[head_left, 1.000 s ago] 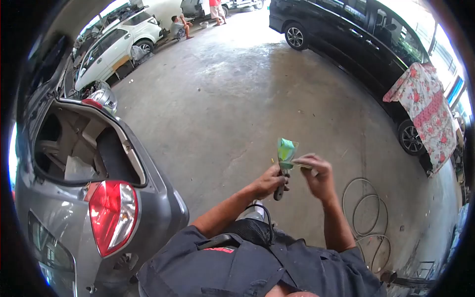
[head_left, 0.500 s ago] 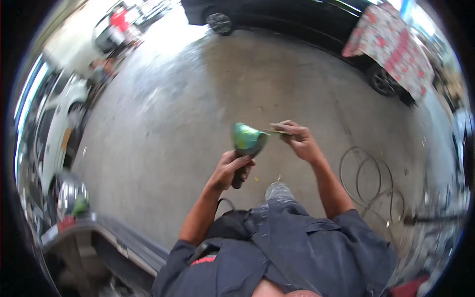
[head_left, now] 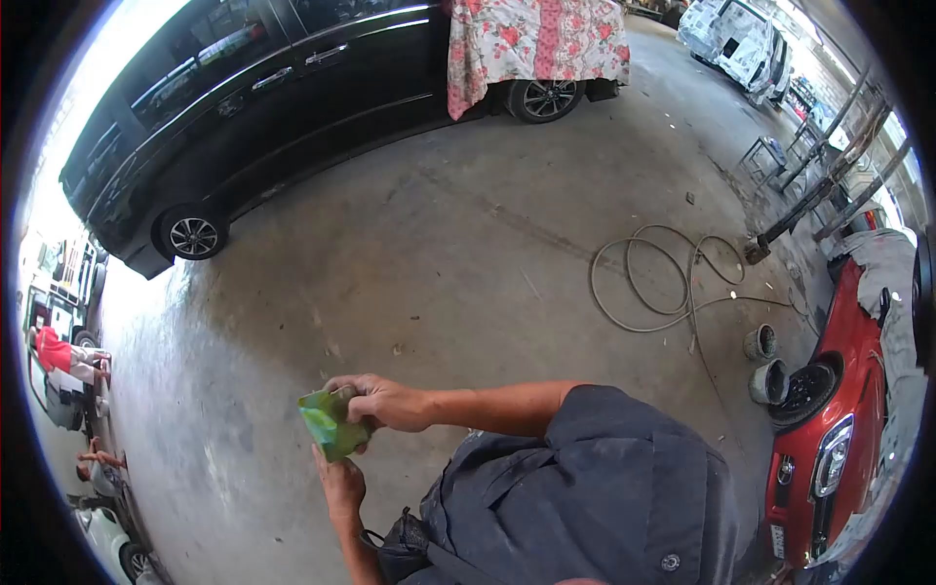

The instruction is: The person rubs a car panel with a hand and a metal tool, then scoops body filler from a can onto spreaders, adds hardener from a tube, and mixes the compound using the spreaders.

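- Concrete floor of workshop, grey, under daylight from left side of view.
- At upper left, long black vehicle, with flowered cloth hanging over one end.
- At right of view, on the floor, loosely coiled hose; near it, two buckets close to front wheel of red car.
- At far left, person in red top, well apart from the hands.
- In front of the body, over the floor, flat green piece, placed between both hands.
- Long axis slanting upward and slightly leftward from the left hand; wide end pointing up-left in view, broad green face toward the camera.
- Left hand below, with fingers closed narrowly at lower end of the piece.
- Right hand at its upper right side, with fingers bent and close together; cannot tell exactly what between them.
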Motion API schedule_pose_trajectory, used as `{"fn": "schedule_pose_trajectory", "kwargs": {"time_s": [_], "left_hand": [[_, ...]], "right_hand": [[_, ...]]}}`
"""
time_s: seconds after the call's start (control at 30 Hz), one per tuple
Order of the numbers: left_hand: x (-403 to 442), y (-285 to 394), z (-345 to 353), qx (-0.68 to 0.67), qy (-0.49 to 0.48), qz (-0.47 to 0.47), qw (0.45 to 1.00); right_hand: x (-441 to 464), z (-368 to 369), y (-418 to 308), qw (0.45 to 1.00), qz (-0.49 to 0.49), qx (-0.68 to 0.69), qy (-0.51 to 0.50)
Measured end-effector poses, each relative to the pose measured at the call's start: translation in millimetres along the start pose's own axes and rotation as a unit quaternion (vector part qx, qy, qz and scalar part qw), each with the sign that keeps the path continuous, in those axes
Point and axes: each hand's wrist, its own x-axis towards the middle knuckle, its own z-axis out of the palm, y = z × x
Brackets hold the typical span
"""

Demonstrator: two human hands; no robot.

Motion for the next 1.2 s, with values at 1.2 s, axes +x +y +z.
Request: {"fn": "schedule_pose_trajectory", "kwargs": {"time_s": [1.2], "left_hand": [[391,-523,-161,-0.746,0.081,-0.307,0.586]], "right_hand": [[826,-22,51,0.885,-0.137,-0.365,-0.256]]}}
